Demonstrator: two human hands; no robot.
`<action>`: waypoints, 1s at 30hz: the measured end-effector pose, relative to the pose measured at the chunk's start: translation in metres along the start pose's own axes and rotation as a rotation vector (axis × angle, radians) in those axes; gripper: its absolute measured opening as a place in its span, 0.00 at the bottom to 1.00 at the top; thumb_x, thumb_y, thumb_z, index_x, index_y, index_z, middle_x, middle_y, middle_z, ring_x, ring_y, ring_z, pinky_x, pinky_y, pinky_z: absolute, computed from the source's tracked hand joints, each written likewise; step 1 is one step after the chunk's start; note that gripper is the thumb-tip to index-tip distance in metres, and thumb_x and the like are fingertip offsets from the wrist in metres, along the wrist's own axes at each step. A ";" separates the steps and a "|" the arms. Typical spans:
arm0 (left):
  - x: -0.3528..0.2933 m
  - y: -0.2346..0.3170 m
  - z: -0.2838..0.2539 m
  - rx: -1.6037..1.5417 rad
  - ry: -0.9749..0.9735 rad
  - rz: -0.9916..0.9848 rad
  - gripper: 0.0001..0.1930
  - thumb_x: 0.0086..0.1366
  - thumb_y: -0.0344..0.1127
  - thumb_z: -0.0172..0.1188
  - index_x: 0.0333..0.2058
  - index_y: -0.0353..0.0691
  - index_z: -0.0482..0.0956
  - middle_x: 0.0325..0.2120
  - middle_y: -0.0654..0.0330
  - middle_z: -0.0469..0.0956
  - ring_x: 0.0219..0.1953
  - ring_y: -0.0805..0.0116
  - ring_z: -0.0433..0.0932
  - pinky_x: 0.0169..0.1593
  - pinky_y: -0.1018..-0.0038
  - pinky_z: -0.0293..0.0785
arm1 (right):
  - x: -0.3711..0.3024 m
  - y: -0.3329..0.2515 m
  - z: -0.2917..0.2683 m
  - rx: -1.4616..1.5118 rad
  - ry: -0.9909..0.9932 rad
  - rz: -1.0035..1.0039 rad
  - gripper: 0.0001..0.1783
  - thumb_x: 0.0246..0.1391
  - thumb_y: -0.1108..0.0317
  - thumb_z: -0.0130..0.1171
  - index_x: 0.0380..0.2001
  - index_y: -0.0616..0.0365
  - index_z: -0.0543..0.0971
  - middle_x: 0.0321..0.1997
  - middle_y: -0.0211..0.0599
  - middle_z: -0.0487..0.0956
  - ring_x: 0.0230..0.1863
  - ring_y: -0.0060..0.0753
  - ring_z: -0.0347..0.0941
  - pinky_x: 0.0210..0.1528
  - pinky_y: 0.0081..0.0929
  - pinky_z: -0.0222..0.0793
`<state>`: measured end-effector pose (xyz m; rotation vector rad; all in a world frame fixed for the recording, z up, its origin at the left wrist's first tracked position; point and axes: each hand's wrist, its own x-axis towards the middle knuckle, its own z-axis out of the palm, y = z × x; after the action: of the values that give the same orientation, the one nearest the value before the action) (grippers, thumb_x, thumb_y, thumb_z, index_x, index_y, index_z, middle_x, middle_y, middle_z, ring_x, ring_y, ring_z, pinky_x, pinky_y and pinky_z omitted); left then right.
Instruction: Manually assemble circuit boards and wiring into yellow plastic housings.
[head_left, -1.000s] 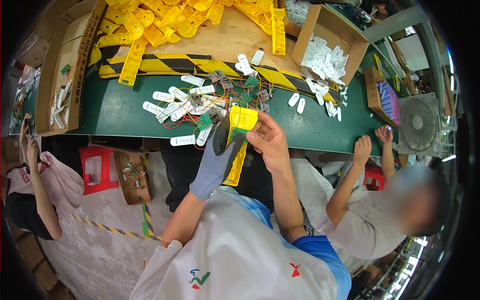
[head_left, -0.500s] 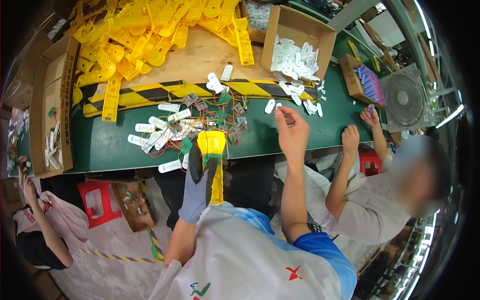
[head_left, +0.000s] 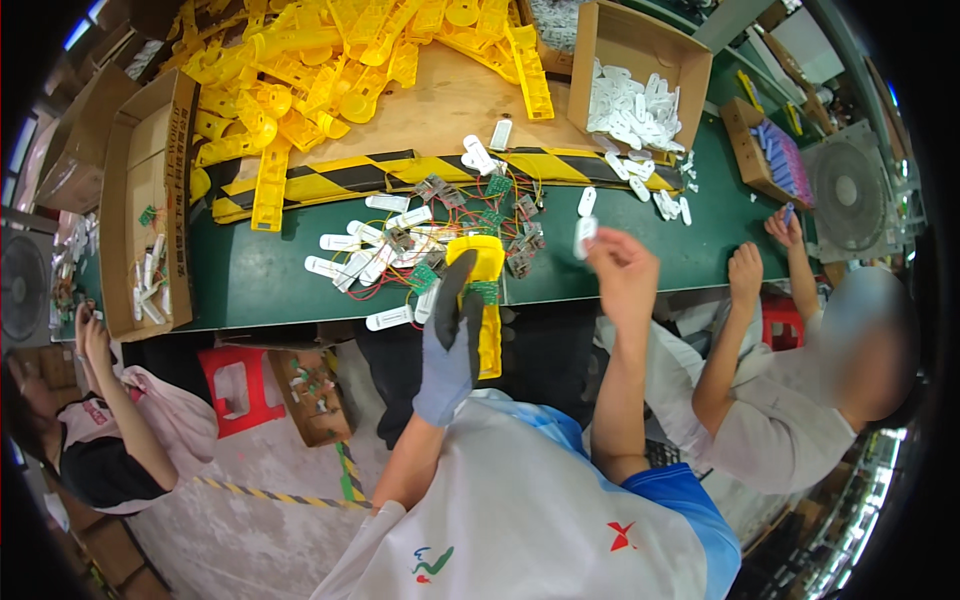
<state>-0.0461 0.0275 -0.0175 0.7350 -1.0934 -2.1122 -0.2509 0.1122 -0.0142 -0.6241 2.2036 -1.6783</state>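
At the worktop's (head_left: 555, 278) near edge, the gloved left hand (head_left: 450, 335) grips a yellow casing (head_left: 490, 335), its long axis pointing away from the body. Rightward of the casing and slightly farther out, the bare right hand (head_left: 625, 270) pinches a white oval piece (head_left: 584, 240), roughly parallel to it. Beyond, yellow casings (head_left: 345, 60) lie heaped.

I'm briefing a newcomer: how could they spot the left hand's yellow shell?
Find the green table, then the gloved left hand at its near edge. It holds the yellow shell, set apart from the heaped shells by a green board.
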 end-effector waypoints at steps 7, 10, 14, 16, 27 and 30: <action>0.008 -0.001 0.001 0.724 -0.015 0.382 0.23 0.62 0.26 0.50 0.58 0.34 0.68 0.53 0.44 0.72 0.56 0.49 0.69 0.60 0.63 0.64 | -0.072 -0.026 0.039 0.227 -0.368 0.089 0.12 0.54 0.76 0.61 0.42 0.69 0.81 0.35 0.39 0.84 0.34 0.19 0.78 0.39 0.18 0.74; 0.010 0.003 0.003 0.780 -0.016 0.445 0.22 0.62 0.25 0.49 0.57 0.34 0.68 0.51 0.44 0.72 0.54 0.47 0.71 0.57 0.63 0.66 | -0.076 -0.030 0.041 0.349 -0.381 0.124 0.13 0.56 0.77 0.60 0.45 0.69 0.80 0.38 0.40 0.84 0.38 0.19 0.78 0.44 0.19 0.75; 0.009 0.009 0.001 0.717 -0.014 0.376 0.22 0.62 0.25 0.49 0.56 0.34 0.68 0.49 0.45 0.72 0.52 0.49 0.72 0.56 0.63 0.66 | -0.071 -0.025 0.040 0.414 -0.453 0.158 0.13 0.55 0.77 0.61 0.44 0.69 0.80 0.38 0.40 0.83 0.38 0.20 0.79 0.44 0.19 0.75; 0.007 0.009 0.000 0.727 -0.015 0.398 0.22 0.62 0.25 0.49 0.56 0.34 0.68 0.49 0.45 0.72 0.52 0.49 0.72 0.56 0.63 0.66 | -0.067 -0.019 0.039 0.466 -0.494 0.232 0.15 0.53 0.78 0.64 0.45 0.69 0.79 0.38 0.42 0.83 0.38 0.23 0.79 0.44 0.20 0.76; 0.005 0.007 -0.003 0.647 -0.054 0.317 0.22 0.62 0.24 0.48 0.57 0.35 0.67 0.50 0.47 0.72 0.53 0.53 0.72 0.57 0.66 0.66 | -0.062 -0.001 0.046 0.626 -0.541 0.162 0.26 0.47 0.82 0.66 0.52 0.69 0.74 0.41 0.45 0.81 0.40 0.26 0.80 0.46 0.21 0.76; 0.005 0.012 0.001 0.688 -0.031 0.336 0.21 0.63 0.25 0.48 0.56 0.34 0.67 0.49 0.47 0.72 0.52 0.53 0.72 0.56 0.65 0.67 | -0.060 -0.009 0.045 0.560 -0.565 0.146 0.27 0.47 0.82 0.66 0.52 0.69 0.74 0.41 0.45 0.81 0.40 0.26 0.80 0.47 0.21 0.76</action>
<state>-0.0461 0.0187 -0.0075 0.7495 -1.8489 -1.4592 -0.1760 0.1034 -0.0193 -0.6551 1.2862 -1.6713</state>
